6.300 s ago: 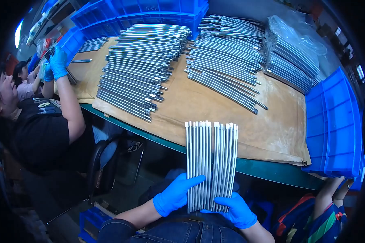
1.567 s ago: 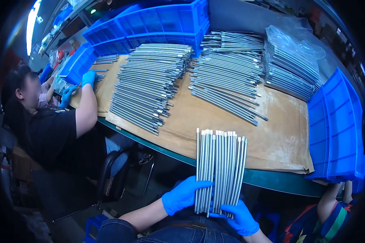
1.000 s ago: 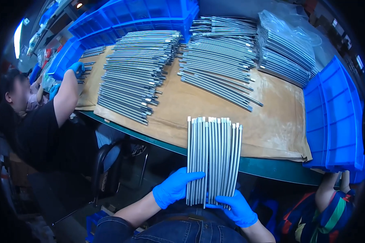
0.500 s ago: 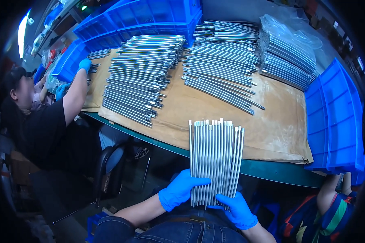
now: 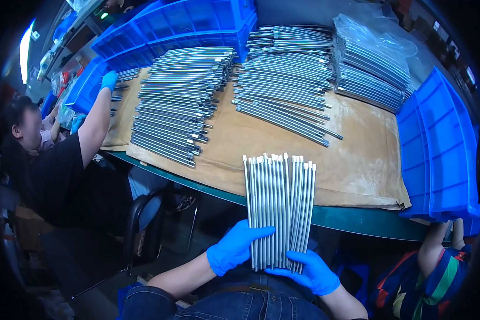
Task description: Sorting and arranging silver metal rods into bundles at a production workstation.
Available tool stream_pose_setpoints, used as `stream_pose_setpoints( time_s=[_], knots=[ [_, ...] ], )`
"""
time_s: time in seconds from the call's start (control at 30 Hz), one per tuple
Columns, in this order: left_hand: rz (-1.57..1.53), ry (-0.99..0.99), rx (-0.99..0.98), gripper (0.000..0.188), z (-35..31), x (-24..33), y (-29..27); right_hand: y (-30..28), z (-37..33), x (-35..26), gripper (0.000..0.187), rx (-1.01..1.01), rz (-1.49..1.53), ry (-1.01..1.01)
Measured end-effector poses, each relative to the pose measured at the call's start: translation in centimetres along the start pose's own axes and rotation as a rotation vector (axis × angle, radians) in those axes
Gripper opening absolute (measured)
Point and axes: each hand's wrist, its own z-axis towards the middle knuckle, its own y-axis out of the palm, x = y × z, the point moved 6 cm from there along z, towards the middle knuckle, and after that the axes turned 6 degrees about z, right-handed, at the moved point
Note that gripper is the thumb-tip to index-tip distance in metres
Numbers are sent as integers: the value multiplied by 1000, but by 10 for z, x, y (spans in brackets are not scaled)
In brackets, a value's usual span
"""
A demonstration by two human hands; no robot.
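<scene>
Metal rods [image 5: 269, 208], a flat row with bright upper ends, held roughly upright just off the near edge of the table [image 5: 352, 218]; upper ends uneven, a narrow gap parting the row right of middle. Left hand [image 5: 234, 245], blue-gloved, grips the row's left side, thumb laid across the front. Right hand [image 5: 309, 273], same glove, closed round the lower right, thumb in front, fingers under the bottom ends. Brown sheet [image 5: 365, 165] covers most of the tabletop. On it: a large left stack [image 5: 181, 101] of rods reaching toward the near edge; a middle stack [image 5: 282, 74] farther back, its nearest rods splayed; bagged rods [image 5: 370, 80] toward the far right corner. Blue plastic bins [image 5: 192, 21] line the far edge; nested blue bins [image 5: 437, 149] stand at the right edge. Co-worker's gloved hand [image 5: 109, 80] beside small rods, far left.
</scene>
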Motion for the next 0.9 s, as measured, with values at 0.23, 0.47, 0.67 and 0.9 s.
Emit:
stream_pose_setpoints(
  time_s=[0.23, 0.47, 0.67, 0.9],
  knots=[
    [-43, -43, -79, 38, 6, 5, 0, -3, 16, 11, 62, -204, 92, 195],
    [-120, -47, -150, 39, 10, 4, -2, -1, 22, 17, 59, -265, 88, 108],
    [-222, -19, -273, 42, 11, 1, -5, -7, 25, 25, 67, -151, 142, 154],
    [-52, 3, -182, 43, 7, 8, -6, 4, 24, 26, 60, -247, 120, 187]
  ],
)
